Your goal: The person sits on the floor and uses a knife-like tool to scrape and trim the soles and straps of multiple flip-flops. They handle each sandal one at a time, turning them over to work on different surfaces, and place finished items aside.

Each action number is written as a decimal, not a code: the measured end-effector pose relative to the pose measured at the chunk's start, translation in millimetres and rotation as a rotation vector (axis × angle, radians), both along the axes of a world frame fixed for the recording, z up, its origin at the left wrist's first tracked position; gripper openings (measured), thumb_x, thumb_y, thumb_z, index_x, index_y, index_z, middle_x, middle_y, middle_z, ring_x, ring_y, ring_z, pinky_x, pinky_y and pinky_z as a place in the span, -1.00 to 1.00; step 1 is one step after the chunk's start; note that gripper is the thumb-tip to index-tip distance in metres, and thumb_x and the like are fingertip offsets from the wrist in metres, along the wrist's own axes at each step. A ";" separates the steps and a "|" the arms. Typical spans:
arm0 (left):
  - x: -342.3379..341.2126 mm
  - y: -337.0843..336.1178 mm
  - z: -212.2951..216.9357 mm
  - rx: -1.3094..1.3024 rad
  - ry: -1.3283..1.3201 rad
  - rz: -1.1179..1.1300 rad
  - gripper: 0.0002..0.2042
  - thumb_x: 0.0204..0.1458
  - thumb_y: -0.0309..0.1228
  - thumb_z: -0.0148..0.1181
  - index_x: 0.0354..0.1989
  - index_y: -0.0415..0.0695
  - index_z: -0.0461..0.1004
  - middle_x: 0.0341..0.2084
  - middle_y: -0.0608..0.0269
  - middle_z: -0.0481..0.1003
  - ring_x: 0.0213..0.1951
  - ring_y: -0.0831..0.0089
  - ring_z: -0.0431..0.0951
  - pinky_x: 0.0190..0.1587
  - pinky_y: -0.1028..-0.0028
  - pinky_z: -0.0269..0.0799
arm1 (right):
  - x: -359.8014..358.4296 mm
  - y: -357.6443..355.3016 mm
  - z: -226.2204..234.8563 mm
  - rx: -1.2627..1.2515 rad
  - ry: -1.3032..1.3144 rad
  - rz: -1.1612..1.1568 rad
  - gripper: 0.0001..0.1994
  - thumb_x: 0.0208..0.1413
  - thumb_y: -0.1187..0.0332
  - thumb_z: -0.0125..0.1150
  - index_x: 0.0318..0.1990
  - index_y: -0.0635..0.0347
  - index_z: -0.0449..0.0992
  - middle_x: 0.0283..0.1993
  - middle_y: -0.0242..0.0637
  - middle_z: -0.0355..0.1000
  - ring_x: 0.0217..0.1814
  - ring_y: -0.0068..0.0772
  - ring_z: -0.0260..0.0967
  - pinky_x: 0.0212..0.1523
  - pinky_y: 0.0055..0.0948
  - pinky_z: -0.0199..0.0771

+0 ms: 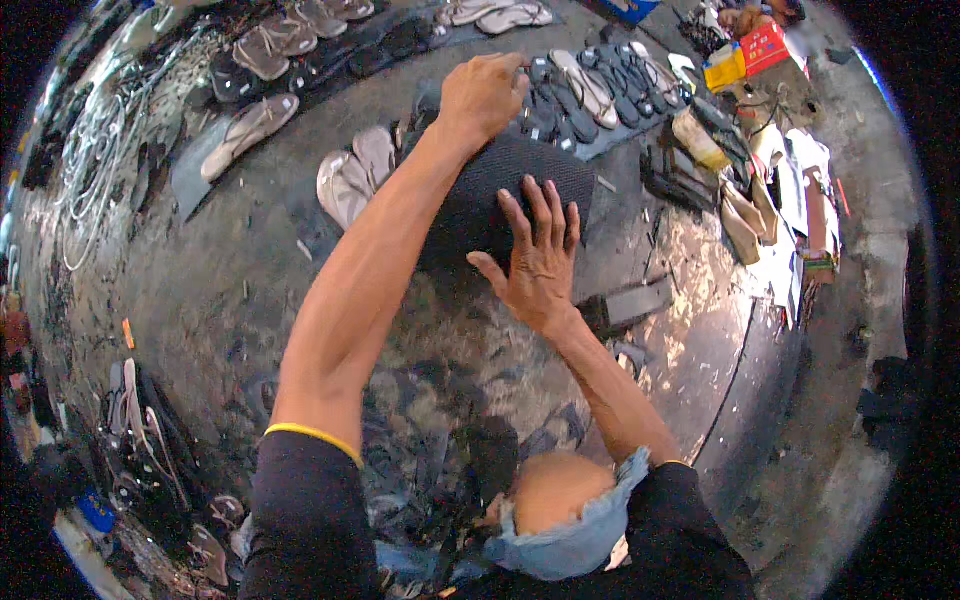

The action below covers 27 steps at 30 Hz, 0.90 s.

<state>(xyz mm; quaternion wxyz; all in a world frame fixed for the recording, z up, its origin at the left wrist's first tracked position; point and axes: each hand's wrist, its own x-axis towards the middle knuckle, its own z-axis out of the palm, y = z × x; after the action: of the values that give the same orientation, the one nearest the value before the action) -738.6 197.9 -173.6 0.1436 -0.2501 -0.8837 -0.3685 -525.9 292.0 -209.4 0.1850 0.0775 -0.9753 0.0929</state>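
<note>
A black textured rubber sheet (470, 200) lies on the grey concrete floor (230, 290) in front of me. My right hand (538, 255) presses flat on its near right part, fingers spread and holding nothing. My left hand (483, 95) reaches over the sheet's far edge with its fingers curled down around that edge. What lies under its palm is hidden.
A pale pair of sandals (355, 175) lies left of the sheet, and rows of dark sandals (580, 95) lie beyond it. White cord (95, 160) coils at far left. Yellow (725, 65) and red (765, 45) boxes, tools and scraps crowd the right. A dark strip (630, 302) lies near my right wrist.
</note>
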 end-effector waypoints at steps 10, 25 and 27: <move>13.8 -46.3 -12.3 -0.240 0.274 0.110 -0.61 0.15 -0.25 0.14 0.16 -0.01 0.51 0.24 0.21 0.44 0.33 0.18 0.32 0.44 0.01 -0.03 | -222.7 71.7 23.2 -0.119 -0.092 0.097 -0.28 0.17 -0.36 0.00 0.32 -0.11 0.35 0.31 -0.17 0.39 0.38 -0.10 0.29 0.41 0.04 0.14; -46.0 -28.7 -54.4 -0.107 0.391 0.120 -0.49 0.11 -0.37 0.07 0.30 0.01 0.35 0.25 0.14 0.40 0.36 0.15 0.27 0.43 0.00 0.01 | -271.7 109.6 -27.8 -0.275 0.336 -0.425 -0.17 0.13 -0.12 0.28 0.33 0.39 0.23 0.30 0.20 0.29 0.40 0.12 0.18 0.43 -0.07 0.08; 16.3 -48.0 -37.8 -0.209 0.362 0.156 -0.47 0.13 -0.36 0.04 0.35 0.05 0.31 0.32 0.22 0.34 0.40 0.19 0.22 0.47 -0.02 -0.08 | -221.6 88.6 -14.9 -0.431 0.351 -0.590 -0.08 0.07 -0.13 0.37 0.30 0.52 0.18 0.29 0.17 0.29 0.33 0.04 0.27 0.37 -0.08 0.16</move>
<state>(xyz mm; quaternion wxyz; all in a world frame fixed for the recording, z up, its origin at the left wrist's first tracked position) -722.3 149.9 -211.3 0.3012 -0.2565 -0.8936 -0.2120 -747.5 380.6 -224.2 0.3794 -0.2316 -0.8675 0.2234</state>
